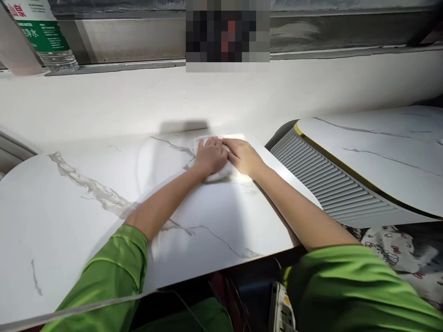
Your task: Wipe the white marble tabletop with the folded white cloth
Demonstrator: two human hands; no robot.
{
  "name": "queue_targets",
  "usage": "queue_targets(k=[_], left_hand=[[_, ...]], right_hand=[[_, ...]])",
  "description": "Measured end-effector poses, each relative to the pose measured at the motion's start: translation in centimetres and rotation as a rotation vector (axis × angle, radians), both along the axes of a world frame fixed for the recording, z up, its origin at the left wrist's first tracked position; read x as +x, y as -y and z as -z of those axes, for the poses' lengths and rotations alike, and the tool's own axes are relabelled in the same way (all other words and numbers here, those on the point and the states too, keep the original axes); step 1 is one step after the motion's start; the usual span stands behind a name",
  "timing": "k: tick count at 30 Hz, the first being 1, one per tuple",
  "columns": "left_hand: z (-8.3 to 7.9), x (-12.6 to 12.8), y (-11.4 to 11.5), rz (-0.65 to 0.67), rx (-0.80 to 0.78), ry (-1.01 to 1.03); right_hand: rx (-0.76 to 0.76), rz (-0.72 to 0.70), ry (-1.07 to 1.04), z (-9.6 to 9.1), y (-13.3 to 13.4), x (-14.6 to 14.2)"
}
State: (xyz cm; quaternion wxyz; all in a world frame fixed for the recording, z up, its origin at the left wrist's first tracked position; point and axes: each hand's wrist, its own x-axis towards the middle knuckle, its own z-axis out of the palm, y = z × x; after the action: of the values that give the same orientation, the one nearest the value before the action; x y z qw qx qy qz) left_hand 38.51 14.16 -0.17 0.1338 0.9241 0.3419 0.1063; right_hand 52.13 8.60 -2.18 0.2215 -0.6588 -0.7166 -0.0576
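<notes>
A white, textured cloth [221, 175] lies bunched against the marble-patterned white tabletop [114, 258], close to its far edge by the wall. My left hand [212, 156] presses down on the cloth with its fingers bent over the top. Right beside it, my right hand [245, 157] grips the cloth's right side, its fingertips meeting the left hand. Parts of the cloth are hidden beneath both palms. Both forearms reach forward from green sleeves over the table.
On the ledge at the upper left stands a water bottle [55, 41] with a green and white label. To the right is a second marble-patterned top [387, 157] with a ribbed grey side [332, 184]. A power strip [282, 306] sits below the table's front edge, near patterned fabric [391, 246].
</notes>
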Motion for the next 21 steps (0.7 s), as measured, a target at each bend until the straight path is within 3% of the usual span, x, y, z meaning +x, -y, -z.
queue_targets(k=[5, 9, 12, 16, 21], left_hand=[[0.2, 0.8, -5.7, -0.029, 0.043, 0.024], [0.1, 0.7, -6.9, -0.027, 0.047, 0.031], [-0.1, 0.0, -5.9, -0.04, 0.029, -0.009], [-0.4, -2.6, -2.8, -0.041, 0.025, -0.06], [-0.2, -8.5, 3.3, -0.027, 0.041, -0.057]], right_hand=[[-0.032, 0.051, 0.011, -0.4, -6.2, 0.4], [-0.03, 0.088, 0.031, -0.4, -7.6, 0.1], [-0.021, 0.067, 0.04, -0.3, -6.6, -0.6], [-0.016, 0.035, 0.047, -0.2, -3.8, -2.9], [-0.032, 0.022, 0.083, -0.3, 3.2, -8.8]])
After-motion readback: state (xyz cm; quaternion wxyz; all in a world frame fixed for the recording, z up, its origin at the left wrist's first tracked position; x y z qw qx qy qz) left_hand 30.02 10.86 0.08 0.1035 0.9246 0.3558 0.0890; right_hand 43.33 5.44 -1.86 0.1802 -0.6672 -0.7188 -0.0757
